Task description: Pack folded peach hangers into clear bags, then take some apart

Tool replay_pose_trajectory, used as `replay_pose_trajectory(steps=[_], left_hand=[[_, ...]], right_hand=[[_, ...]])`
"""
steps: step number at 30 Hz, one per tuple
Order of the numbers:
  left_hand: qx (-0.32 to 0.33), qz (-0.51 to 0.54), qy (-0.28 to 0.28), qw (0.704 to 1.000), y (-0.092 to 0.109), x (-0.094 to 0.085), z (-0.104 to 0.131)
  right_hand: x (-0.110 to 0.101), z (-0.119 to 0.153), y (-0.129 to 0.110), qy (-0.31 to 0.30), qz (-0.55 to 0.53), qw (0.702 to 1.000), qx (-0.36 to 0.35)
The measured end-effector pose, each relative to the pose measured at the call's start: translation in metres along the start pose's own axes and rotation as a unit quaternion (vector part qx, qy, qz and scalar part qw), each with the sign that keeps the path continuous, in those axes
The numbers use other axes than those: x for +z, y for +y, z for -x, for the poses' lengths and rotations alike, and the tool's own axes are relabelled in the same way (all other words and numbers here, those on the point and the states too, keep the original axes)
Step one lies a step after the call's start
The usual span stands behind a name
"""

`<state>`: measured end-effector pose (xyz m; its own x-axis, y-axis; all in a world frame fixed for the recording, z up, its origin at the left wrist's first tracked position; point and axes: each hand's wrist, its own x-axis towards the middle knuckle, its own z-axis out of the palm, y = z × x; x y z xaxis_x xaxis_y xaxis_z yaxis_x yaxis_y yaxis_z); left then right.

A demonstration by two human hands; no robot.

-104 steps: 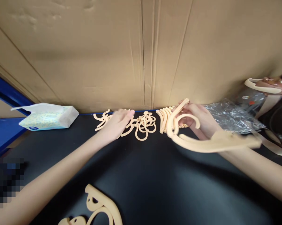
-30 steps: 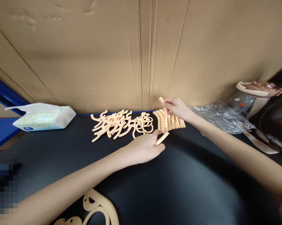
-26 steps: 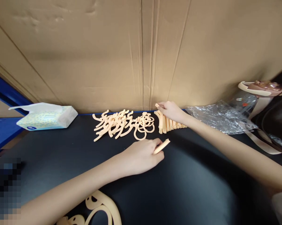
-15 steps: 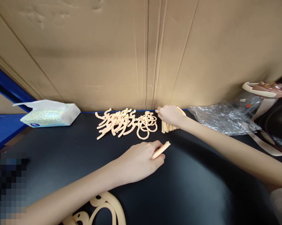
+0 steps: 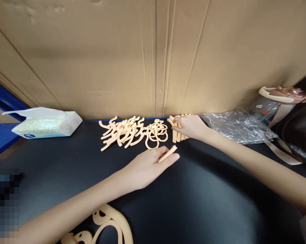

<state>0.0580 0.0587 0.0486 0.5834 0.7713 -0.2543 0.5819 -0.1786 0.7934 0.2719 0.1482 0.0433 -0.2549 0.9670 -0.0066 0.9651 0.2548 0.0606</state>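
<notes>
My left hand (image 5: 149, 166) is closed round a cream straight plastic piece (image 5: 168, 153), held tilted over the middle of the black table; the piece's far end sticks out past my fingers. Farther back, my right hand (image 5: 190, 126) rests over a row of similar straight pieces (image 5: 177, 135) lying side by side. Its thumb and forefinger are apart on the row, and the other fingers are hidden. Left of that row lie a heap of cream ring-shaped pieces (image 5: 153, 145) and a heap of curved hook-like pieces (image 5: 117, 134).
Larger curved cream pieces (image 5: 126, 225) lie at the near edge, partly under my left forearm. A tissue pack (image 5: 44, 125) sits at the back left. Crumpled clear plastic (image 5: 234, 125) and a strapped bottle (image 5: 280, 96) are at the right. A cardboard wall (image 5: 104, 67) stands behind the table.
My right hand's fingers have loosened and spread over the row of straight pieces. My left hand keeps its straight piece, now with the thumb stretched along it. The view has shifted slightly.
</notes>
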Motion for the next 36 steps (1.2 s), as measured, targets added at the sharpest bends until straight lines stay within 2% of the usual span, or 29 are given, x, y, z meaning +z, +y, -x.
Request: replay_pose_trajectory(steps=[4,8,10,13,16,18,21,24,27,30,33,36], left_hand=[[0.007,0.019,0.022,1.0,-0.001,0.001,0.0],[0.014,0.056,0.08,0.995,-0.005,0.001,-0.002],[0.018,0.08,0.118,0.99,-0.008,-0.001,-0.006],[0.019,0.119,0.159,0.98,-0.011,-0.004,-0.013],[0.026,0.146,0.177,0.973,-0.009,-0.009,-0.016],[0.045,0.145,0.185,0.971,-0.005,-0.015,-0.015],[0.079,0.115,0.216,0.966,0.003,-0.028,-0.007],[0.101,0.046,0.243,0.964,0.009,-0.042,0.0],[0.119,-0.004,0.208,0.971,0.012,-0.045,0.001],[0.129,-0.033,0.18,0.975,0.01,-0.034,0.0],[0.116,-0.081,0.208,0.968,0.007,-0.018,-0.001],[0.09,-0.135,0.241,0.957,0.002,-0.008,-0.008]], right_hand=[[0.003,0.0,0.009,0.011,-0.056,0.998,0.013],[0.001,0.006,0.009,0.054,-0.17,0.984,-0.006],[-0.001,0.018,0.001,0.067,-0.249,0.965,-0.042],[-0.004,0.041,-0.022,0.053,-0.362,0.923,-0.115],[-0.005,0.057,-0.042,0.046,-0.428,0.886,-0.172],[-0.006,0.06,-0.045,0.061,-0.446,0.874,-0.183],[-0.013,0.058,-0.035,0.112,-0.439,0.875,-0.17],[-0.024,0.058,-0.019,0.179,-0.393,0.889,-0.152],[-0.034,0.061,-0.013,0.223,-0.317,0.911,-0.141],[-0.036,0.063,-0.016,0.215,-0.256,0.932,-0.142],[-0.03,0.061,-0.019,0.183,-0.252,0.94,-0.139],[-0.021,0.055,-0.013,0.145,-0.315,0.931,-0.112]])
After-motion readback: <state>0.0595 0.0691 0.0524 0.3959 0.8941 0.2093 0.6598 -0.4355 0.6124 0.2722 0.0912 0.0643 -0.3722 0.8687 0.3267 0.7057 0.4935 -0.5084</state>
